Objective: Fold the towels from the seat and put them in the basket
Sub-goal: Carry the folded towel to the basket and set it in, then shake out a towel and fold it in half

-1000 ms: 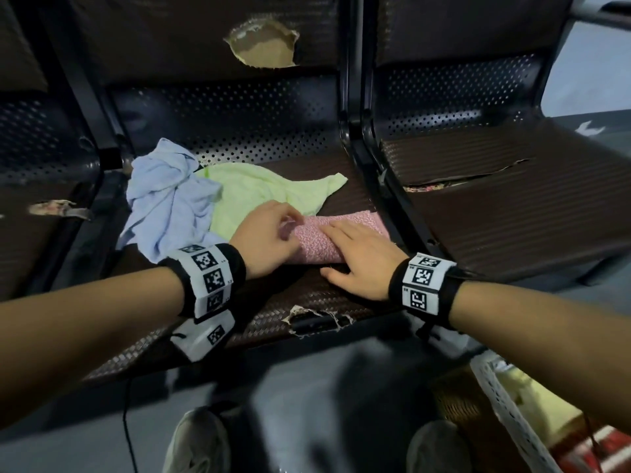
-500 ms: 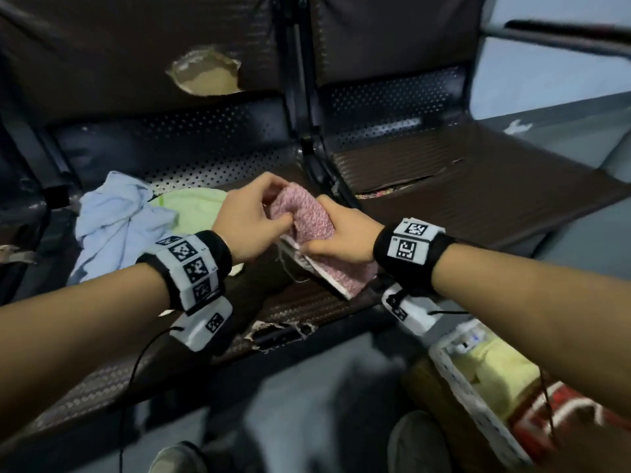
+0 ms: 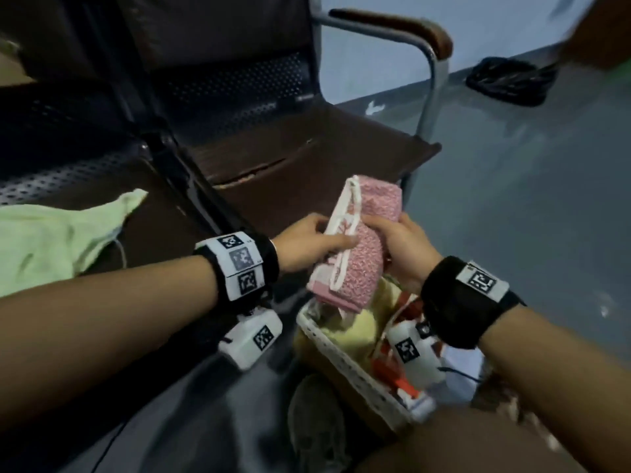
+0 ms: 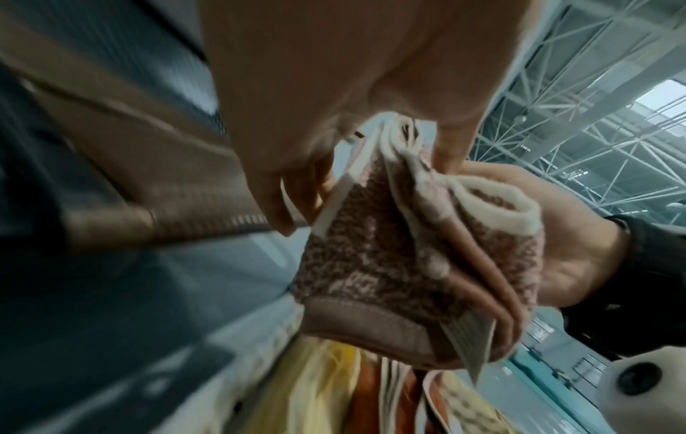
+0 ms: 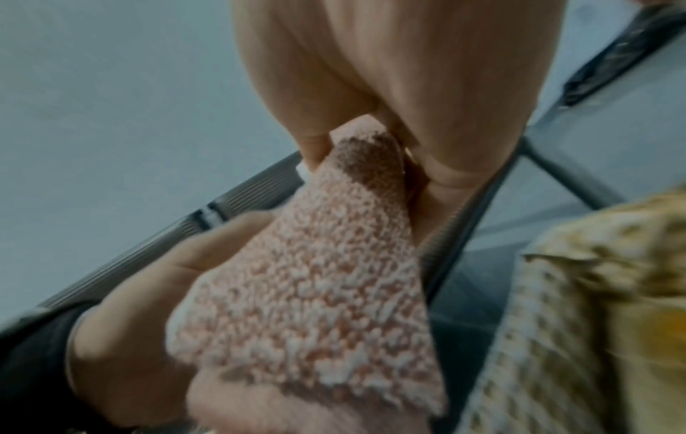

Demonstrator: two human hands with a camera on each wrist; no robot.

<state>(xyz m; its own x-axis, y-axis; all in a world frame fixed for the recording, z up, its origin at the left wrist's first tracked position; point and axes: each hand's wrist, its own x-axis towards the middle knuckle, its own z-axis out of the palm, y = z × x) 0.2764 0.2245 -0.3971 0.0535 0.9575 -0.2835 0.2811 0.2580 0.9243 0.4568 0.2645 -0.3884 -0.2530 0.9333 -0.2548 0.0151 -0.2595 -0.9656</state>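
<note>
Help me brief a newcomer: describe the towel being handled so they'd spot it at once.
Start at the white basket on the floor before the brown seat. Just above its rim, the left hand and right hand hold a folded towel. It alone is speckled pink with a white edge; the green towel lies flat on the seat.

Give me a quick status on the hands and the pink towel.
Left hand and right hand both grip the folded pink towel. Towel held above the white basket, not yet in. Green towel on the seat. Nothing blocking.
</note>
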